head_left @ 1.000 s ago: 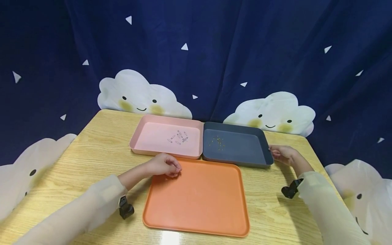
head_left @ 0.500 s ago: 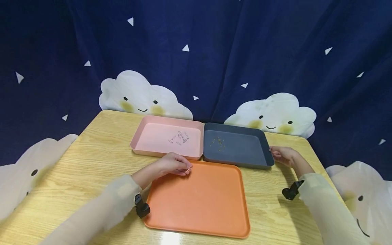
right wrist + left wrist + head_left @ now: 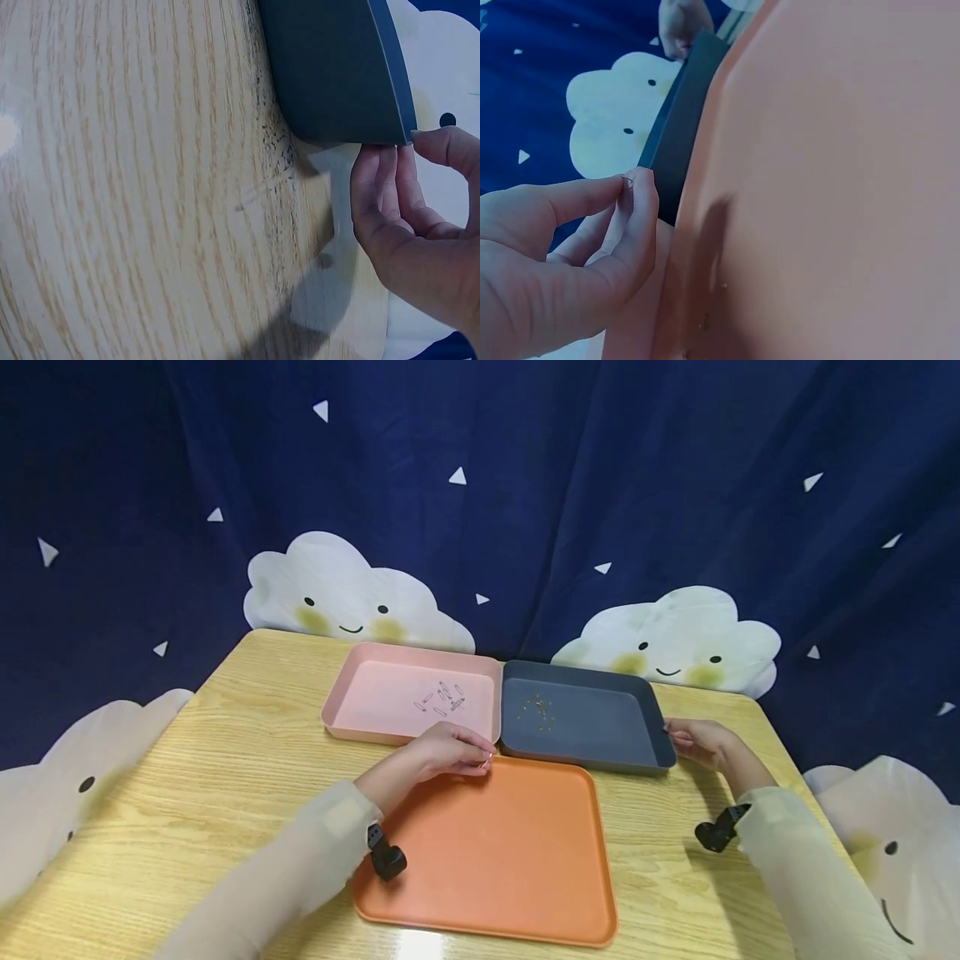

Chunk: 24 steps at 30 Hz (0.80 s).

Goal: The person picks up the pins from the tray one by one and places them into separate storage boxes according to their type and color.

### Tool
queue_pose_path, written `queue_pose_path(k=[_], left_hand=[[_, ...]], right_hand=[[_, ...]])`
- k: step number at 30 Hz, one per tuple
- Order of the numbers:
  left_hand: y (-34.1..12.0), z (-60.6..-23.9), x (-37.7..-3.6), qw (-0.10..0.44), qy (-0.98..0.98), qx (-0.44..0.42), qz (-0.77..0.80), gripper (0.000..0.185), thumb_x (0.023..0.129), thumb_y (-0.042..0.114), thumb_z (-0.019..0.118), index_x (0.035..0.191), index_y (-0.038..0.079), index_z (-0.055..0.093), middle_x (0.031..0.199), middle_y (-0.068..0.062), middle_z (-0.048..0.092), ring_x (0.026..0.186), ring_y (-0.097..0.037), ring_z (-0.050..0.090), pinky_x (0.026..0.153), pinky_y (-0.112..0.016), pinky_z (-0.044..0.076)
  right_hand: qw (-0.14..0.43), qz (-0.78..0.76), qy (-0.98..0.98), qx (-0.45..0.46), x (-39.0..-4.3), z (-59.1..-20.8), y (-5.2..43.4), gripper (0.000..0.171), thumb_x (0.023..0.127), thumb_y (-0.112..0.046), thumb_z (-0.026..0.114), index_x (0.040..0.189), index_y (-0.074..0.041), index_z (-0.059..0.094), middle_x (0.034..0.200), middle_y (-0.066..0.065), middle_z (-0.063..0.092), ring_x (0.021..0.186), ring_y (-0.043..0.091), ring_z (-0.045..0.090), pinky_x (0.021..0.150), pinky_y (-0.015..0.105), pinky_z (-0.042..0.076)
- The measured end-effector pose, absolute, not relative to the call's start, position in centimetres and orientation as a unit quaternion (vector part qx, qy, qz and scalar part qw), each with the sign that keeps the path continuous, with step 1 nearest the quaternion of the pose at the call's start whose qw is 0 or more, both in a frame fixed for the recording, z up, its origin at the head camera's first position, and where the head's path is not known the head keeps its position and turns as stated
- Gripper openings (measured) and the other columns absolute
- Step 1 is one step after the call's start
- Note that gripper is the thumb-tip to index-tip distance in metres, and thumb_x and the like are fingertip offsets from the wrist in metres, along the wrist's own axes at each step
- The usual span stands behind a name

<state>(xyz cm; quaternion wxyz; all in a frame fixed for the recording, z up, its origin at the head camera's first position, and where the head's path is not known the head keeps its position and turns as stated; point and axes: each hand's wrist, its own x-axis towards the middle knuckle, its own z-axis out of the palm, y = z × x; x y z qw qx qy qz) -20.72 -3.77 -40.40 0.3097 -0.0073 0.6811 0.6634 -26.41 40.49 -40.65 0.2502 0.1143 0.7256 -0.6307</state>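
Left hand [image 3: 450,753]: thumb and forefinger pressed together on a small thin metal item, probably a safety pin [image 3: 629,181]. Only the left wrist view shows the item, as a glint between the fingertips [image 3: 641,187]; its long axis and heading cannot be told. In the head view the pinch hangs over the far edge of the orange tray [image 3: 525,893], just short of the near rim of the pink tray [image 3: 360,731].

Right hand [image 3: 701,743]: fingers curled at the right-hand corner of the dark blue tray [image 3: 600,739]. The right wrist view shows the fingertips [image 3: 375,161] touching the underside of that corner, thumb just above the rim; the head view shows only the hand against the tray's side.

Pink tray: holds a cluster of silver safety pins [image 3: 442,697], beyond the left pinch.

Dark blue tray: holds a scatter of small gold pieces [image 3: 538,710], beyond and right of the left pinch; type too small to tell.

Support: wooden table [image 3: 225,752].
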Motion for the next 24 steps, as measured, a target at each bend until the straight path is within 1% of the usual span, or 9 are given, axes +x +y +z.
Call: queue_pose_path(k=[3, 8, 10, 12, 15, 17, 20, 22, 24], left_hand=[[-3.4, -40.1, -21.0, 0.311, 0.671, -0.012, 0.673, 0.028, 0.090, -0.002, 0.060, 0.117, -0.009, 0.063, 0.112, -0.025, 0.067, 0.074, -0.014, 0.068, 0.088, -0.036, 0.057], [-3.1, -39.6, -21.6, 0.317, 0.652, -0.021, 0.689, 0.030, 0.091, -0.002, 0.058, 0.119, -0.010, 0.061, 0.113, -0.024, 0.067, 0.077, -0.015, 0.068, 0.093, -0.038, 0.055], [-3.0, -39.3, -21.9, 0.319, 0.650, -0.019, 0.689, 0.031, 0.091, -0.001, 0.059, 0.121, -0.011, 0.060, 0.113, -0.024, 0.067, 0.078, -0.016, 0.068, 0.096, -0.040, 0.052], [-2.9, -38.8, -22.2, 0.321, 0.649, -0.018, 0.689, 0.033, 0.091, -0.001, 0.059, 0.122, -0.010, 0.059, 0.112, -0.022, 0.068, 0.079, -0.016, 0.068, 0.099, -0.042, 0.051], [-2.6, -38.0, -22.6, 0.321, 0.653, -0.015, 0.686, 0.036, 0.090, -0.001, 0.060, 0.125, -0.009, 0.058, 0.108, -0.019, 0.069, 0.081, -0.016, 0.068, 0.102, -0.043, 0.049], [-2.4, -37.5, -22.9, 0.323, 0.652, -0.021, 0.685, 0.036, 0.090, -0.001, 0.060, 0.125, -0.008, 0.058, 0.103, -0.015, 0.070, 0.084, -0.017, 0.068, 0.105, -0.043, 0.048], [-2.0, -36.7, -23.3, 0.329, 0.651, -0.030, 0.684, 0.035, 0.090, -0.002, 0.060, 0.125, -0.005, 0.060, 0.106, -0.015, 0.070, 0.084, -0.016, 0.067, 0.107, -0.041, 0.047], [-1.5, -36.4, -23.7, 0.328, 0.653, -0.032, 0.682, 0.034, 0.089, -0.003, 0.061, 0.123, -0.004, 0.061, 0.108, -0.016, 0.070, 0.081, -0.014, 0.067, 0.105, -0.038, 0.050], [-1.1, -36.2, -24.2, 0.322, 0.655, -0.033, 0.683, 0.033, 0.088, -0.004, 0.062, 0.120, -0.004, 0.063, 0.104, -0.015, 0.071, 0.086, -0.019, 0.069, 0.102, -0.037, 0.051]], right_hand=[[0.249, -0.628, 0.729, 0.112, -26.4, -40.6, 40.5, 0.030, 0.096, -0.009, 0.046, 0.079, -0.025, 0.064, 0.079, -0.009, 0.067, 0.074, -0.001, 0.063, 0.072, 0.015, 0.056], [0.249, -0.625, 0.731, 0.111, -26.3, -40.7, 40.5, 0.027, 0.096, -0.009, 0.046, 0.082, -0.024, 0.063, 0.080, -0.009, 0.066, 0.075, -0.002, 0.062, 0.072, 0.015, 0.056], [0.250, -0.623, 0.733, 0.111, -26.4, -40.6, 40.5, 0.019, 0.097, -0.009, 0.046, 0.091, -0.019, 0.062, 0.081, -0.009, 0.066, 0.076, -0.002, 0.062, 0.073, 0.015, 0.055], [0.251, -0.616, 0.738, 0.110, -26.4, -40.6, 40.5, 0.017, 0.097, -0.010, 0.045, 0.109, -0.011, 0.058, 0.081, -0.010, 0.066, 0.076, -0.002, 0.062, 0.073, 0.015, 0.055], [0.249, -0.604, 0.749, 0.112, -26.4, -40.5, 40.5, 0.039, 0.097, -0.011, 0.045, 0.134, 0.001, 0.041, 0.082, -0.010, 0.066, 0.076, -0.002, 0.061, 0.074, 0.015, 0.055], [0.247, -0.601, 0.751, 0.115, -26.4, -40.5, 40.5, 0.048, 0.097, -0.011, 0.046, 0.140, 0.005, 0.033, 0.082, -0.010, 0.065, 0.076, -0.002, 0.061, 0.074, 0.015, 0.055], [0.246, -0.604, 0.749, 0.117, -26.4, -40.7, 40.5, 0.041, 0.097, -0.011, 0.047, 0.135, 0.001, 0.041, 0.082, -0.010, 0.065, 0.076, -0.002, 0.062, 0.074, 0.015, 0.055], [0.247, -0.614, 0.741, 0.116, -26.5, -40.8, 40.6, 0.023, 0.097, -0.011, 0.047, 0.118, -0.008, 0.056, 0.082, -0.009, 0.066, 0.076, -0.001, 0.062, 0.073, 0.015, 0.055], [0.247, -0.610, 0.745, 0.114, -26.6, -41.0, 40.6, 0.025, 0.098, -0.012, 0.046, 0.121, -0.006, 0.055, 0.081, -0.010, 0.066, 0.076, -0.002, 0.062, 0.073, 0.015, 0.055]])
